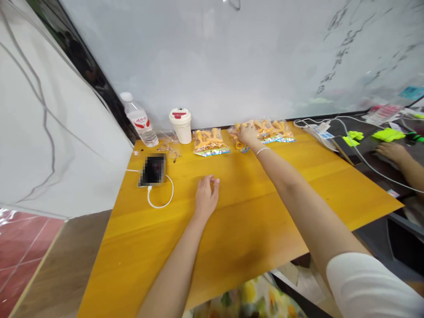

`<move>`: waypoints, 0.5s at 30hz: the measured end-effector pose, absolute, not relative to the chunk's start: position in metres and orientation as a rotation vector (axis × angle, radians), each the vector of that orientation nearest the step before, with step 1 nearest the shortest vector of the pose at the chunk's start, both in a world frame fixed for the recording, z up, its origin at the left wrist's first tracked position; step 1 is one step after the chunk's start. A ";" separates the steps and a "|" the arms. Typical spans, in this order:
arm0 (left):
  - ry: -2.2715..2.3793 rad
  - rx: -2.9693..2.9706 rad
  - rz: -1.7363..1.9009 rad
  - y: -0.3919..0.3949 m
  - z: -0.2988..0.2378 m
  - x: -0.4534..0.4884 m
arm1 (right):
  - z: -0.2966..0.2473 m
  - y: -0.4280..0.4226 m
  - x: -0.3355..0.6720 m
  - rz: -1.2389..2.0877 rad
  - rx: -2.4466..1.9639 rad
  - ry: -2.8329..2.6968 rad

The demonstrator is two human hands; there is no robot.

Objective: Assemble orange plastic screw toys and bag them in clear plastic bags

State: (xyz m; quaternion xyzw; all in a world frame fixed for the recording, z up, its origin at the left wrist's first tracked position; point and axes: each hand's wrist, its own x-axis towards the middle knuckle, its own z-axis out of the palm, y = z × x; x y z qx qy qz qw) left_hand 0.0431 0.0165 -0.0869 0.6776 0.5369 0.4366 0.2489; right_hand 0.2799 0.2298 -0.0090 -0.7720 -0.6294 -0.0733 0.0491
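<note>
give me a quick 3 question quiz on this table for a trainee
1. What is the right hand resting on?
a) a water bottle
b) a clear bag of orange snacks
c) a white cup

2. True or false: the left hand is touching the phone.

3. What is worn on the right wrist?

Key:
1. b
2. False: it rests on the yellow wooden table, apart from the phone.
3. A thin bracelet
</note>
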 end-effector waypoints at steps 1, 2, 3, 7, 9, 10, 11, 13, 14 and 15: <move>1.460 1.844 1.191 0.017 -0.087 0.043 | -0.013 0.229 0.273 -0.190 -2.329 -1.940; 1.455 1.839 1.190 0.017 -0.087 0.043 | -0.015 0.230 0.264 -0.153 -2.293 -1.966; 1.450 1.834 1.188 0.017 -0.087 0.042 | -0.017 0.232 0.256 -0.118 -2.246 -1.993; 1.434 1.813 1.181 0.017 -0.087 0.042 | -0.007 0.245 0.243 -0.054 -2.069 -2.077; 1.436 1.808 1.189 0.017 -0.087 0.042 | 0.002 0.249 0.258 -0.072 -2.034 -2.062; 1.438 1.808 1.194 0.017 -0.087 0.042 | 0.005 0.249 0.270 -0.092 -2.037 -2.033; 1.440 1.810 1.197 0.017 -0.087 0.042 | 0.008 0.248 0.285 -0.116 -2.067 -1.980; 1.445 1.820 1.201 0.017 -0.087 0.042 | 0.007 0.243 0.315 -0.139 -2.210 -1.864; 1.448 1.825 1.198 0.017 -0.087 0.042 | 0.004 0.239 0.328 -0.143 -2.290 -1.799; 1.451 1.830 1.195 0.017 -0.087 0.042 | 0.000 0.235 0.338 -0.130 -2.336 -1.777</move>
